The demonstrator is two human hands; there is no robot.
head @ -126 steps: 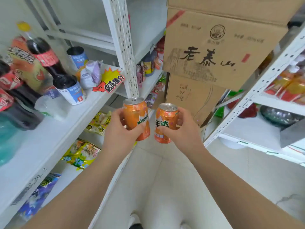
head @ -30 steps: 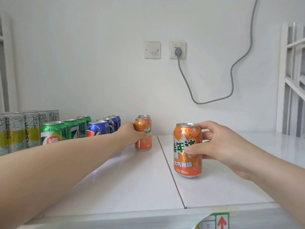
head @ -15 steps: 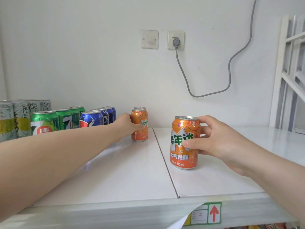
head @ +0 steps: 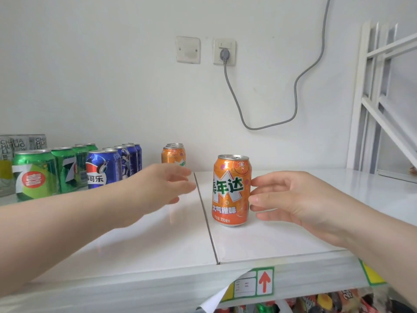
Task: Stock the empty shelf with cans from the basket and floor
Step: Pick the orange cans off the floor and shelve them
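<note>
The left hand [head: 158,188] is released and empty, in front of the orange row [head: 172,154]. The right hand [head: 293,199] is relaxed, fingertips beside the front can [head: 231,190], which is upright on the shelf [head: 248,245]. Other cans [head: 103,168] fill the left; the right side probably awaits more.

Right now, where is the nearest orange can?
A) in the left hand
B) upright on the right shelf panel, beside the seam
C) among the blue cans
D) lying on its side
B: the nearest orange can stands upright on the right shelf panel, just right of the seam.
</note>
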